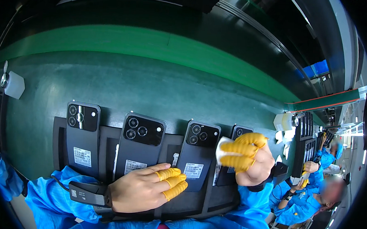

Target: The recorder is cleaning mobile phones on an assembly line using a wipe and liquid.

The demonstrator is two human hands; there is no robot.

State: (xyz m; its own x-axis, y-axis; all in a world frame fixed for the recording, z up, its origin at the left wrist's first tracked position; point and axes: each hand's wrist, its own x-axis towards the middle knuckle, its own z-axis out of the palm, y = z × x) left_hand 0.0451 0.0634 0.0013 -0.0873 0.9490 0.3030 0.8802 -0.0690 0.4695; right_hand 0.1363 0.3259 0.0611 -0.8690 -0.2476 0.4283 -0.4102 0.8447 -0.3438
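Several dark smartphones stand side by side, back up, in a black slotted tray. They have camera lenses at the top and white labels lower down: a far-left phone, a second phone, a third phone and a partly hidden rightmost phone. My left hand, with yellow finger cots, reaches across the lower ends of the second and third phones, fingers extended and holding nothing. Over the rightmost phone's upper part, my right hand, also in yellow cots, pinches a folded white wipe.
Beyond the tray runs a green work surface. A white dispenser bottle stands at the far left, another bottle at the right beside crumpled white wipes. Further right, co-workers in blue sit near stacked black trays.
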